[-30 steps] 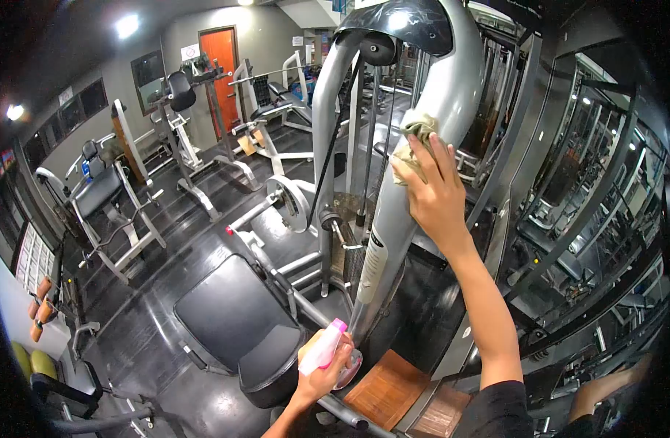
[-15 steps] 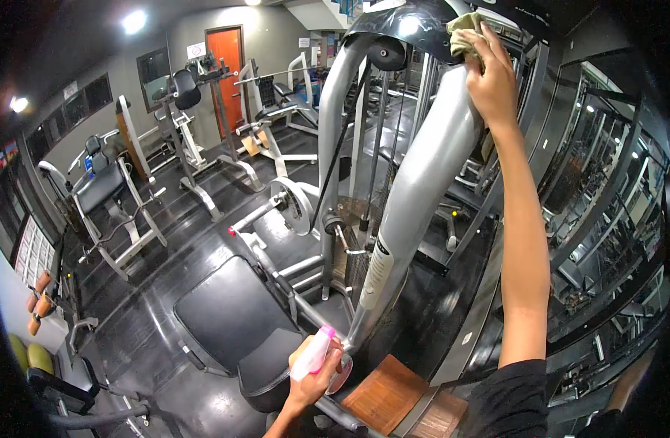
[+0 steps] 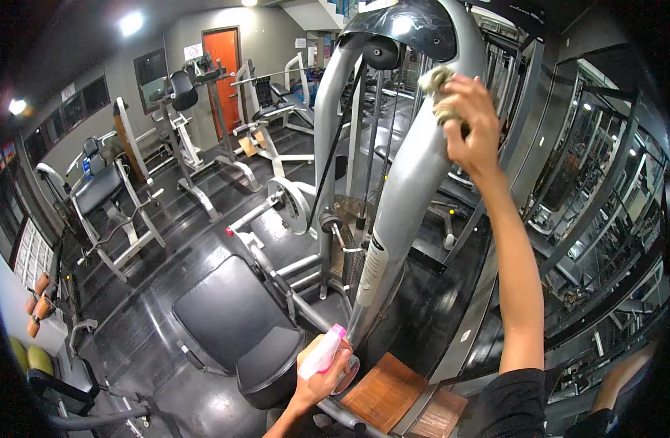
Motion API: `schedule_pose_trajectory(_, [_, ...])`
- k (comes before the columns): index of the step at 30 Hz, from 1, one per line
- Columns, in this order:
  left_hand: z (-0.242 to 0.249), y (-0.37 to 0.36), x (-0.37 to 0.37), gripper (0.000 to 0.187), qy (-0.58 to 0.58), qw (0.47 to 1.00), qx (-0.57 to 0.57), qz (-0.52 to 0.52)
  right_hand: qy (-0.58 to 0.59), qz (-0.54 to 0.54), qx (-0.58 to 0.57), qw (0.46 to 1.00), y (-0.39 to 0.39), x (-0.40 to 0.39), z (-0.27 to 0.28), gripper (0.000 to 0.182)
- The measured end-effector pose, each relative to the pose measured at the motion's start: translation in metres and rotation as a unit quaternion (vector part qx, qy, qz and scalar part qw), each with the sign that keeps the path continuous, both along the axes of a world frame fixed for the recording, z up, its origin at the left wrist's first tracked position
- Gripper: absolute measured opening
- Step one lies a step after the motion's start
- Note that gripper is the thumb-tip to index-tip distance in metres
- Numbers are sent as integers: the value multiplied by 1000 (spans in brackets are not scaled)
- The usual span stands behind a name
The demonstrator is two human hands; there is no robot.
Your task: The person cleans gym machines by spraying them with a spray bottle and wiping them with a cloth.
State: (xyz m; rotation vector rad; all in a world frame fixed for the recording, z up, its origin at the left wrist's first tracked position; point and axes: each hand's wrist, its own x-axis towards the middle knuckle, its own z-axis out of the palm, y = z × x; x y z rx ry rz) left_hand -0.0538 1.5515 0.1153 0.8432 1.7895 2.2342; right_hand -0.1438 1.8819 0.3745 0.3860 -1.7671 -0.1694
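Observation:
A thick, curved silver frame post of a gym machine rises in front of me, with a glossy black cover at its top. High on the post, my right hand is closed on a crumpled greenish cloth pressed against the silver surface. Low in the middle, my left hand grips a spray bottle with a pink-and-white trigger head. Part of its clear body shows behind the fingers. Beside that hand lies the machine's black padded seat.
A white weight plate sits on the machine's lever arm. Wooden boards lie near the post's foot. Other gym machines, including a black padded bench, stand at the left. Mirrors line the right side, and an orange door is at the back.
My right hand and the cloth have moved down and slightly left, from beside the black cover onto the silver post. The left hand with the spray bottle has shifted slightly right.

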Motion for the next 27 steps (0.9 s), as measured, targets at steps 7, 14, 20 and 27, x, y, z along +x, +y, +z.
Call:
schedule_pose_trajectory(7, [1, -3, 0, 9, 42, 999, -33, 7, -17, 68, 16, 997, -23, 5, -46, 8])
schedule_pose_trajectory(14, [5, -1, 6, 8, 31, 999, -27, -3, 9, 71, 15, 997, -23, 0, -50, 7])
schedule_pose_trajectory(20, [-1, 1, 11, 8, 55, 998, -38, -16, 15, 69, 16, 997, -23, 1, -52, 7])
schedule_pose_trajectory(27, [4, 6, 20, 7, 15, 1000, -20, -14, 8, 45, 22, 999, -21, 2, -59, 15])
